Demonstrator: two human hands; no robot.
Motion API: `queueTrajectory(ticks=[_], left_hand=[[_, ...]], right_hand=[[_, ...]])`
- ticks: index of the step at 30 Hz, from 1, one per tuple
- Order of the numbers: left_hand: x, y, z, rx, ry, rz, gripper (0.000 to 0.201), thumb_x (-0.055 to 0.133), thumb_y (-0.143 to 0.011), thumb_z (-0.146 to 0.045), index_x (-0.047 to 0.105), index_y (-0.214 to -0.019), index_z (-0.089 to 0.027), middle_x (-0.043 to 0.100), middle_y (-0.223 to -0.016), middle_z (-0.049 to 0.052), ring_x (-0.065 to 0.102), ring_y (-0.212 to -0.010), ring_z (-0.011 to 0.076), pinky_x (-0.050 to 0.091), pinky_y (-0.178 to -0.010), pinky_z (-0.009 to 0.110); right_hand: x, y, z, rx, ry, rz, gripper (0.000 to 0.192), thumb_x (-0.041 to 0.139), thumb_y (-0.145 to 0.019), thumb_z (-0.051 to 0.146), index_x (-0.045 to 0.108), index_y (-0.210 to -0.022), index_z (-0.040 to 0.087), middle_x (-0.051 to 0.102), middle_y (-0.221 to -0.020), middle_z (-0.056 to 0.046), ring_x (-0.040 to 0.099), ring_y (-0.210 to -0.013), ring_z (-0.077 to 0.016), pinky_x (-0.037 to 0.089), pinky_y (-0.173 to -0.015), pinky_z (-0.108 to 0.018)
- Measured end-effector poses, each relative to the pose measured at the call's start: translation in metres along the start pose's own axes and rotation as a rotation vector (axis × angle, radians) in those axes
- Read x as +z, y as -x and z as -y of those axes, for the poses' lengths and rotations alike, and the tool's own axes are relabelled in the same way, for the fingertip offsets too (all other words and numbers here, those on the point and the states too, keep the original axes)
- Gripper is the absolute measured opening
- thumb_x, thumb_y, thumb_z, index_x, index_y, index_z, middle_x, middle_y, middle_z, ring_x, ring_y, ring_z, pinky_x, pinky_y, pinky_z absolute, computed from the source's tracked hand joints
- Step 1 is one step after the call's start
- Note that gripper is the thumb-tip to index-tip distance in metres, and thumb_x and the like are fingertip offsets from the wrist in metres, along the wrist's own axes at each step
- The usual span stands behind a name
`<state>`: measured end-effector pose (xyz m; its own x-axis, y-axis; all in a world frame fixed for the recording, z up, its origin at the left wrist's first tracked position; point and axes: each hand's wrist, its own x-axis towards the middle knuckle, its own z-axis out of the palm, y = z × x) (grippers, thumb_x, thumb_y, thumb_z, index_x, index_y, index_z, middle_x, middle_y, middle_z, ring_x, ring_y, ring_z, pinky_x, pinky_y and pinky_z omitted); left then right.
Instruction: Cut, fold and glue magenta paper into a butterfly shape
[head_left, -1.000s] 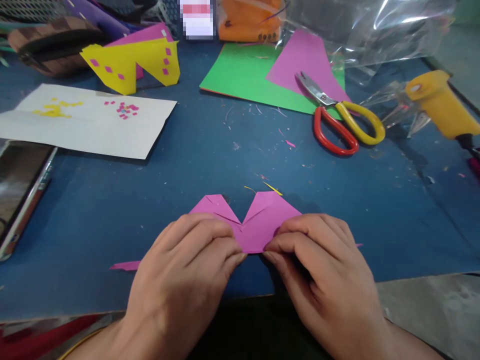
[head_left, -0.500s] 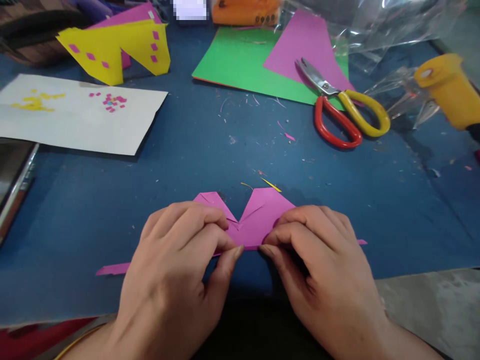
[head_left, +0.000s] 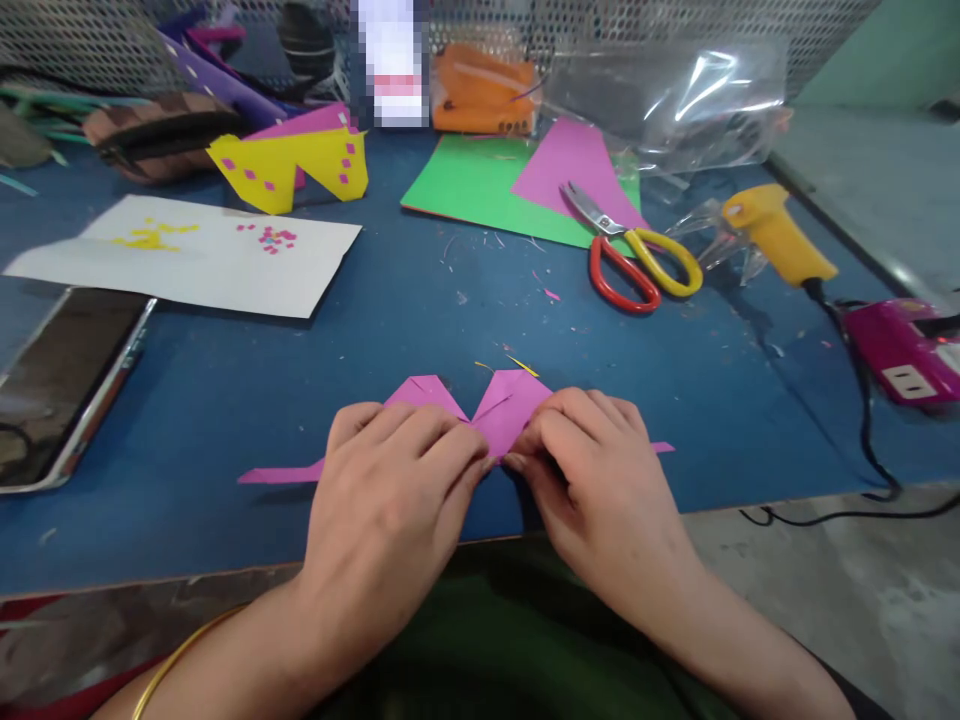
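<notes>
A folded pink paper piece (head_left: 501,410) with two pointed flaps lies on the blue mat (head_left: 375,350) near its front edge. My left hand (head_left: 390,490) presses down on its left half, fingers pinched at the lower middle fold. My right hand (head_left: 592,470) covers its right half, fingertips meeting the left hand's at the centre. Thin pink points of the paper stick out to the left (head_left: 277,472) and right of my hands.
Red and yellow scissors (head_left: 637,265) lie on green (head_left: 480,185) and pink sheets at the back. A yellow glue gun (head_left: 776,238) and magenta plug box (head_left: 896,345) sit right. White paper (head_left: 195,255), a yellow folded piece (head_left: 292,165) and a phone (head_left: 64,375) are left.
The camera view pulled back and tilted up. My hands drew closer together over the pink paper, fingertips now meeting at its middle fold; more of the paper is covered.
</notes>
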<state>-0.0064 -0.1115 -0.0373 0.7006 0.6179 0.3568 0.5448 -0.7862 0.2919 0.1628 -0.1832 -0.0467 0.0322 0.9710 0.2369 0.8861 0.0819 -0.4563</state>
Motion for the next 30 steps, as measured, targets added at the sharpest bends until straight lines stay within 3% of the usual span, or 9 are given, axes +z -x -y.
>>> queueTrajectory(ticks=[13, 19, 25, 30], left_hand=[[0.004, 0.002, 0.004, -0.078, 0.128, 0.025, 0.017, 0.056, -0.097, -0.022, 0.065, -0.082, -0.024, 0.070, -0.082, -0.004, 0.063, -0.078, 0.0173, 0.036, -0.081, 0.039], [0.005, 0.001, 0.004, -0.076, 0.118, 0.038, 0.018, 0.054, -0.098, -0.023, 0.063, -0.081, -0.023, 0.070, -0.081, -0.004, 0.062, -0.075, 0.0169, 0.035, -0.081, 0.039], [0.004, 0.000, 0.005, -0.073, 0.130, 0.037, 0.016, 0.056, -0.098, -0.023, 0.062, -0.082, -0.023, 0.068, -0.080, -0.005, 0.062, -0.075, 0.0171, 0.036, -0.080, 0.040], [0.006, 0.002, 0.006, 0.068, 0.040, -0.027, 0.017, 0.053, -0.099, -0.018, 0.068, -0.094, -0.024, 0.072, -0.088, -0.001, 0.064, -0.079, 0.0189, 0.042, -0.075, 0.038]], right_hand=[[-0.018, 0.013, -0.022, 0.098, -0.080, -0.044, 0.013, 0.059, -0.093, 0.018, 0.061, -0.080, 0.022, 0.064, -0.089, -0.001, 0.057, -0.083, -0.0186, 0.039, -0.080, -0.039], [-0.018, 0.009, -0.020, 0.090, -0.007, 0.002, 0.015, 0.055, -0.093, 0.016, 0.056, -0.079, 0.021, 0.062, -0.088, -0.003, 0.055, -0.081, -0.0200, 0.039, -0.076, -0.039], [-0.016, 0.006, -0.020, 0.127, -0.013, 0.024, 0.013, 0.057, -0.090, 0.010, 0.056, -0.084, 0.021, 0.061, -0.093, -0.004, 0.057, -0.086, -0.0205, 0.039, -0.081, -0.040], [-0.017, 0.003, -0.024, 0.094, -0.029, 0.065, 0.015, 0.057, -0.090, 0.007, 0.056, -0.082, 0.020, 0.061, -0.093, -0.003, 0.059, -0.089, -0.0205, 0.038, -0.082, -0.039]])
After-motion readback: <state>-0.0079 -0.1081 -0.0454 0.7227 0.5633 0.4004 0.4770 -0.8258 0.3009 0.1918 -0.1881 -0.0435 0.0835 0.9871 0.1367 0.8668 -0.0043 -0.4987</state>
